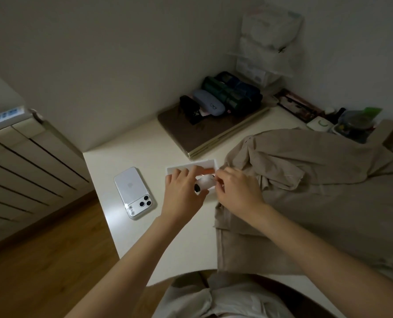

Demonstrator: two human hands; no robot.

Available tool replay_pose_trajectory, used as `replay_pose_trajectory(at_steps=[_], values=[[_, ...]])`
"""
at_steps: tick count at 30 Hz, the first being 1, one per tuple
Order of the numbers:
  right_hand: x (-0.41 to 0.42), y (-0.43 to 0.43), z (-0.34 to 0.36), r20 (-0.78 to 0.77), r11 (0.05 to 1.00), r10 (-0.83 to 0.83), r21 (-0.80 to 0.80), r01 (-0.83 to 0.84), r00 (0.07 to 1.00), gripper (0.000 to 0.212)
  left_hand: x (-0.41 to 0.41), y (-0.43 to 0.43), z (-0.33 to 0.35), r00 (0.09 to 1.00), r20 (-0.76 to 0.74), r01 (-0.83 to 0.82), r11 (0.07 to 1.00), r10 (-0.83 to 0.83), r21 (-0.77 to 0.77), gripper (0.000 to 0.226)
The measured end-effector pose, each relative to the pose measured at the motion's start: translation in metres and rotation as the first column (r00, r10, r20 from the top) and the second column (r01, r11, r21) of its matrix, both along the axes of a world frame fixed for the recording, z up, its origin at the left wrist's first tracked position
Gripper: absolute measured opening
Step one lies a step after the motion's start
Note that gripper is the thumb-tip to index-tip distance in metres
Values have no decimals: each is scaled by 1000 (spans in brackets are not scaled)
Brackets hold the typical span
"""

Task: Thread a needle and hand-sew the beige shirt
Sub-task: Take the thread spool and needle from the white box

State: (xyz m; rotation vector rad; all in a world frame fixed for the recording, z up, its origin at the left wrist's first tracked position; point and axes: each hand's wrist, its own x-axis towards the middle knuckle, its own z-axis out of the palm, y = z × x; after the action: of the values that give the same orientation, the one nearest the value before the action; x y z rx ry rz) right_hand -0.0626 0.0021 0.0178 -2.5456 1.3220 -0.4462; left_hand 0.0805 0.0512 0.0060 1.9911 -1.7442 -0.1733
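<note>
Beige shirt (305, 180) is lying bunched along the table's (133, 157) right edge, close for sewing. Left hand (181, 191) is gripping a small white item (202, 182) above a white card (191, 166). Right hand (239, 193) is curling at it, grasp unclear, probably freeing thread.

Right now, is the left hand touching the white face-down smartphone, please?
Apart: the head view shows bare white tabletop between the left hand and the white face-down smartphone.

Bare worktop (126, 157) lies open around the phone (134, 192). The heaped beige shirt (317, 180) walls off my right. The brown pad (174, 126) stacked with cases (209, 103) blocks the back. The sewing kit (204, 163) fills the gap at my fingers (179, 174).
</note>
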Motion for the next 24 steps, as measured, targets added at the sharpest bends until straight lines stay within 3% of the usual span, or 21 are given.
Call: replay_pose_trajectory(at_steps=[6, 14, 24], values=[[-12, -3, -2, 33, 991, 25, 134, -29, 999, 13, -23, 6, -13, 977, -180, -116, 993, 110, -18, 38], [-20, -10, -15, 33, 967, 84, 239, -90, 996, 20, -33, 8, -24, 976, -147, -166, 986, 162, -16, 32], [-26, -15, -12, 17, 967, 128, 221, -129, 992, 23, -30, 7, -22, 968, -164, -195, 981, 193, 5, 32]])
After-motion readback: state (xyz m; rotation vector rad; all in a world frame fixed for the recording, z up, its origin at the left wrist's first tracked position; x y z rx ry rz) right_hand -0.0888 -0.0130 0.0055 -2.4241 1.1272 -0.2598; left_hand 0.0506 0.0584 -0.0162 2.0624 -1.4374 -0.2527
